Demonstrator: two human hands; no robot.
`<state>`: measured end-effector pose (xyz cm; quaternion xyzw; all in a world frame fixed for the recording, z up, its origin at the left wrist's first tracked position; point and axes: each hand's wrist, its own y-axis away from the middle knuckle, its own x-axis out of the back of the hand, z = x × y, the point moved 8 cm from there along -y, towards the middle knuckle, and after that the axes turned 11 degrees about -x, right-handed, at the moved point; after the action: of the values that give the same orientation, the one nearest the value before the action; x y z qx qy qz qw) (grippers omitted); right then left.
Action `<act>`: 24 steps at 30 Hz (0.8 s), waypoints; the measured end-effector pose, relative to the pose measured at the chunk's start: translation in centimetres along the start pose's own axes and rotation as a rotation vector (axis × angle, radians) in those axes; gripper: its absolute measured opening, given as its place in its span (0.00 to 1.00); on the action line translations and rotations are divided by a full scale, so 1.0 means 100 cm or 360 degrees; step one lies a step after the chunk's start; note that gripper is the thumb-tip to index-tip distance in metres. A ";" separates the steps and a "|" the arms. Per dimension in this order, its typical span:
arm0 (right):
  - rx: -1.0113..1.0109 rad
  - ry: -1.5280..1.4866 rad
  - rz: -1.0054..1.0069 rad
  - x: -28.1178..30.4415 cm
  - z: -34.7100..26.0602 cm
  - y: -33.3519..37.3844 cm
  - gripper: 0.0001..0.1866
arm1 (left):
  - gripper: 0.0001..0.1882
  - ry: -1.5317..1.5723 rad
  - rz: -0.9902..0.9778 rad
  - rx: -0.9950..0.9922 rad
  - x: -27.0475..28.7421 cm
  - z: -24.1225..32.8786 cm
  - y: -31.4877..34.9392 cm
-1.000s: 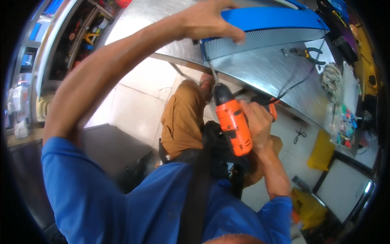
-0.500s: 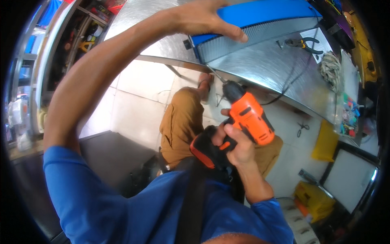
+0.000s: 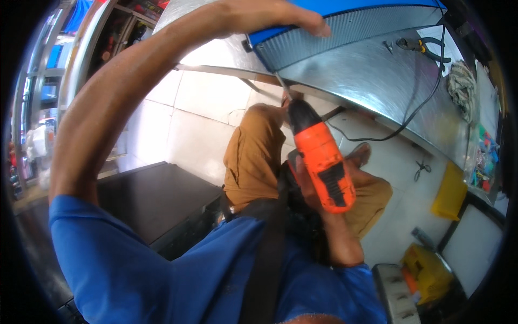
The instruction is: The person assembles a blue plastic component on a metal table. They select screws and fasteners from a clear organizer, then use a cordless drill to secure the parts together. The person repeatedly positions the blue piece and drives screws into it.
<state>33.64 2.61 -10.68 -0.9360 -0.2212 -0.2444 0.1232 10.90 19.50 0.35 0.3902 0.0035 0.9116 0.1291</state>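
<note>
A blue case (image 3: pixel 367 6) with a grey ribbed metal side (image 3: pixel 345 35) lies on the steel table. My left hand (image 3: pixel 267 15) rests over its near left part, the thumb pressed along the ribbed side; its other fingers are mostly out of view. With my right hand (image 3: pixel 308 186) I hold an orange and black cordless drill (image 3: pixel 322 156) from below, its body hiding most of my fingers. The long bit (image 3: pixel 282 83) points away from me, its tip at the case's lower left corner. Whether it touches cannot be told.
On the steel table (image 3: pixel 372 81) lie pliers (image 3: pixel 426 48), a small screw (image 3: pixel 388 46), a crumpled cloth (image 3: pixel 461 89) and a black cable (image 3: pixel 415 116) looping over the edge. Scissors (image 3: pixel 422 169) are on the floor near a yellow bin (image 3: pixel 429 275). A dark box (image 3: pixel 162 197) stands left.
The drill has swung more upright, its bit now at the case's corner. My left hand stays on the case. The whole view has shifted a little.
</note>
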 end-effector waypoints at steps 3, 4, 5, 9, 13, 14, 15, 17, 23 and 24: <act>0.0259 0.0007 0.0141 0.007 0.003 -0.008 0.16 | 0.59 0.0066 -0.0044 -0.0001 -0.001 0.005 -0.001; 0.0122 -0.0162 0.0085 0.007 0.007 -0.010 0.16 | 0.59 0.0070 -0.0053 0.0021 0.000 -0.001 -0.001; 0.0095 -0.0216 0.0057 0.008 0.006 -0.012 0.17 | 0.59 0.0075 -0.0061 0.0044 0.000 -0.005 -0.001; 0.0335 -0.0107 0.0048 0.025 -0.008 -0.028 0.20 | 0.58 0.0082 -0.0070 0.0048 0.002 0.002 0.004; 0.0458 -0.0016 0.0044 0.036 -0.003 -0.041 0.25 | 0.58 0.0077 -0.0114 0.0093 0.004 0.029 0.011; 0.0436 0.0005 0.0021 0.037 -0.004 -0.043 0.25 | 0.57 0.0072 -0.0123 0.0086 0.004 0.027 0.008; 0.0418 0.0026 -0.0009 0.038 -0.006 -0.045 0.25 | 0.57 0.0069 -0.0124 0.0082 0.004 0.026 0.007; 0.0476 -0.0058 -0.0025 0.033 -0.008 -0.040 0.23 | 0.57 0.0050 -0.0104 0.0078 0.005 0.001 0.007; -0.0031 -0.0471 -0.0138 0.015 0.018 -0.023 0.22 | 0.57 0.0063 -0.0113 0.0096 0.001 0.004 0.003; 0.0156 -0.0279 -0.0104 0.028 0.003 -0.030 0.22 | 0.57 0.0088 -0.0105 0.0064 0.000 0.005 0.005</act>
<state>34.49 6.29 -9.13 -0.9389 -0.2732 -0.1545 0.1412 11.16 18.96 0.76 0.3669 0.0381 0.9171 0.1510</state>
